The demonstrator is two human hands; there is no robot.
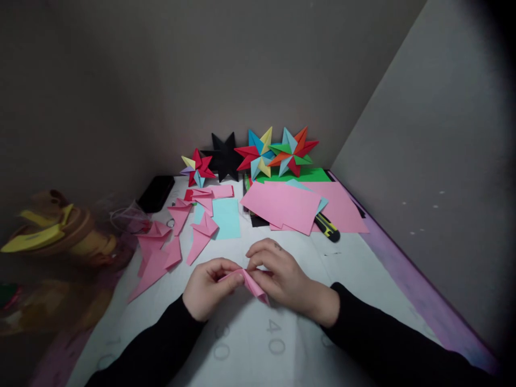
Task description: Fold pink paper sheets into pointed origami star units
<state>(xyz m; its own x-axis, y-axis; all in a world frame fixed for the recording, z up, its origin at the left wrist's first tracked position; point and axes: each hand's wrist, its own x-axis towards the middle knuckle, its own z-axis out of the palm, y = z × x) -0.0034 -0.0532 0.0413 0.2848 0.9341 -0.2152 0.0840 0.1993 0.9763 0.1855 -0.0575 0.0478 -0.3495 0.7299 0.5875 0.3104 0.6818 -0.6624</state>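
Between my two hands is a small folded piece of pink paper [255,288], held just above the white table sheet. My left hand [212,286] pinches its left side, thumb on top. My right hand [282,277] has its fingers bent against the upper right edge of the same paper; the fingertips are partly hidden behind it. To the left lie several folded pink paper pieces [203,234], some overlapping. Beyond my hands is a stack of flat pink sheets [282,204], with a black and yellow utility knife [327,228] at its right edge.
Several folded paper stars [292,152] lean against the back wall. A black phone [156,193] lies at the back left, near a light blue sheet [229,217]. A brown and yellow object [80,231] stands at the left edge. A wall rises on the right.
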